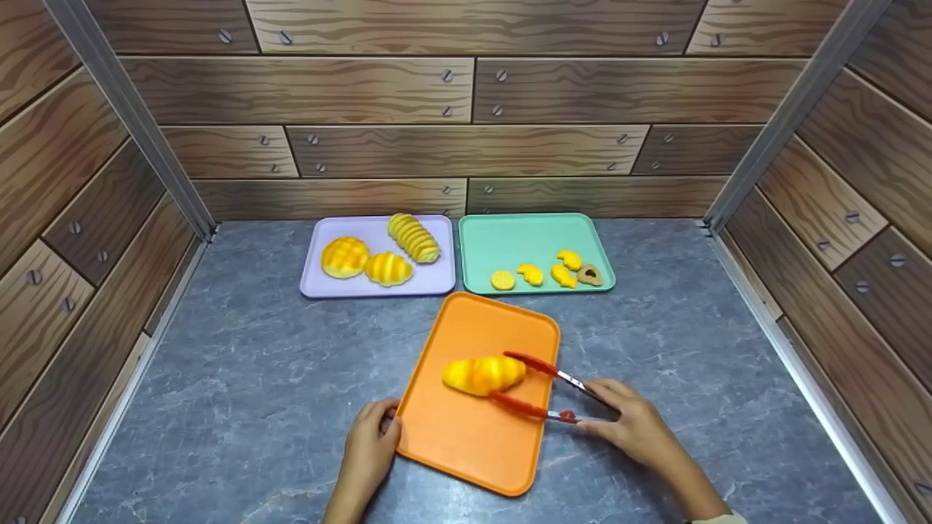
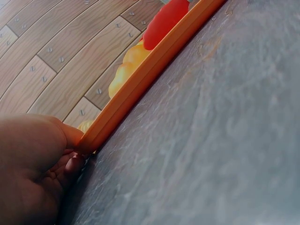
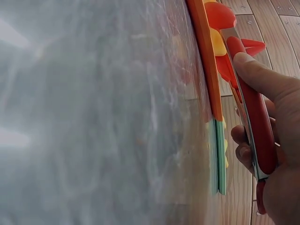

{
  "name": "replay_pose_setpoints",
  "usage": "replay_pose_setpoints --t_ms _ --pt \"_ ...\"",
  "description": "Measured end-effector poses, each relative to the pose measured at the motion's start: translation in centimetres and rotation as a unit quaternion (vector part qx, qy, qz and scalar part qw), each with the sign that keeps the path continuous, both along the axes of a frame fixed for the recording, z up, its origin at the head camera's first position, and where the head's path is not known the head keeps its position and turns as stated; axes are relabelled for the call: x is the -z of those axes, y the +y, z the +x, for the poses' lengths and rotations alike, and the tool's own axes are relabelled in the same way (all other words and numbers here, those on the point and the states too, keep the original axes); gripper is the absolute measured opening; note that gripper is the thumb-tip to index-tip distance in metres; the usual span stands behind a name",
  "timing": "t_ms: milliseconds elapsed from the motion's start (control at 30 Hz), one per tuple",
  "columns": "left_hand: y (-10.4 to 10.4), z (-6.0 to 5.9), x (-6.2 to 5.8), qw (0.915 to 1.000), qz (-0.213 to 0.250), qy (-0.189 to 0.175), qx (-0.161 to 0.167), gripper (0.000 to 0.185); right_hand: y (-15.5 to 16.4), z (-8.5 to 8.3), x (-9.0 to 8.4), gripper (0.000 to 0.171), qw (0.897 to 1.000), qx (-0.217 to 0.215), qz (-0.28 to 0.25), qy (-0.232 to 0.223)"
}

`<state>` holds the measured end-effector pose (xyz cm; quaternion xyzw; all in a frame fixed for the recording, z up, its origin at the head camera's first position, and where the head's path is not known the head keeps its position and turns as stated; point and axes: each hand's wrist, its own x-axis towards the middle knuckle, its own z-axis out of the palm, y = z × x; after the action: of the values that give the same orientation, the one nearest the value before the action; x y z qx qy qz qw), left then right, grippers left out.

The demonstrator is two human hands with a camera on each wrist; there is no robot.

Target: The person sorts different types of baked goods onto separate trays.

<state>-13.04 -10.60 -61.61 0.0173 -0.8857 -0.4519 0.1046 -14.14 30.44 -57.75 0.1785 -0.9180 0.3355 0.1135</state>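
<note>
Your right hand (image 1: pixel 633 429) grips the red tongs (image 1: pixel 542 389), whose tips close around the yellow bread roll (image 1: pixel 483 375) lying on the orange tray (image 1: pixel 466 444). Your left hand (image 1: pixel 370 453) pinches the tray's near-left edge

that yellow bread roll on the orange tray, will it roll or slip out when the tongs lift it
The bread roll looks rounded and glossy, so it could slip between the narrow red tips of the tongs. It is long and ridged, so it probably rolls only sideways. It looks like a light, soft toy, so the right hand likely needs only a gentle squeeze.
</note>
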Motion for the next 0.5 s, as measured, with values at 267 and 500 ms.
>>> replay_pose_setpoints --t_ms 267,500 --pt "0.0 0.0 0.0 1.0 0.003 -0.004 -0.001 0.023 -0.2 -0.3 0.1 0.058 0.999 -0.012 -0.027 0.026" --pt "0.0 0.1 -0.2 1.0 -0.001 -0.006 -0.003 0.023 -1.1 -1.1 -0.9 0.053 0.999 0.016 -0.042 0.013"
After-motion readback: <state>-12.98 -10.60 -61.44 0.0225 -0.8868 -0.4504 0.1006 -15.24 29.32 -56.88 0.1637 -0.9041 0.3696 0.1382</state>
